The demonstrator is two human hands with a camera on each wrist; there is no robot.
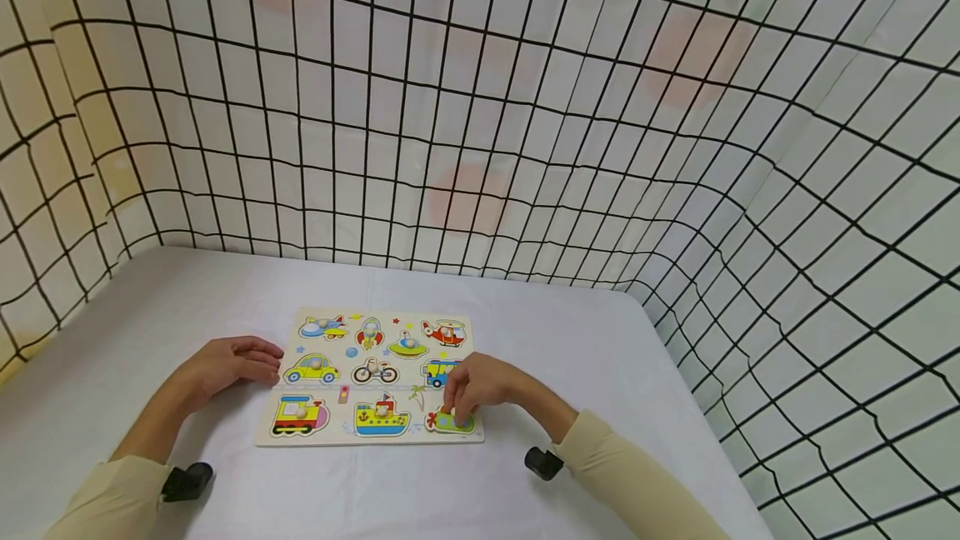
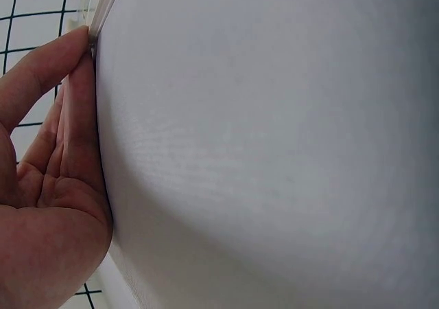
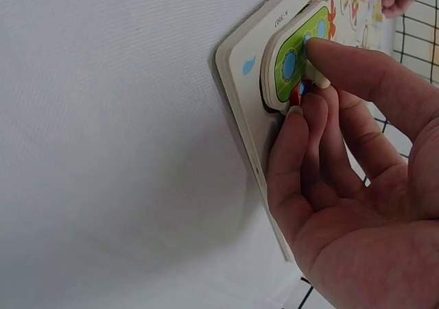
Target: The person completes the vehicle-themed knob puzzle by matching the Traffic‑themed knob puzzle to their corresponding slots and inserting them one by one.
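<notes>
A wooden peg puzzle board point(image 1: 343, 433) lies on the table with pictures of vehicles. At its near right corner, my right hand point(image 1: 480, 386) pinches the green submarine piece point(image 3: 291, 58) by its small knob point(image 3: 317, 77). In the right wrist view the piece stands slightly proud of the board, over its slot. My left hand point(image 1: 228, 369) rests at the board's left side, its fairly straight fingers and thumb right at the edge. The car piece point(image 1: 312, 368) and train piece point(image 1: 298, 415) are nearest to it. The bus piece point(image 1: 438, 373) is partly hidden behind my right hand.
Further pieces sit in the board, among them a boat point(image 1: 381, 417), a bicycle point(image 1: 375, 371) and a helicopter point(image 1: 444, 332). A white cloth covers the table point(image 1: 360, 490). Black grid netting point(image 1: 420, 148) over white sheeting stands at the back and sides.
</notes>
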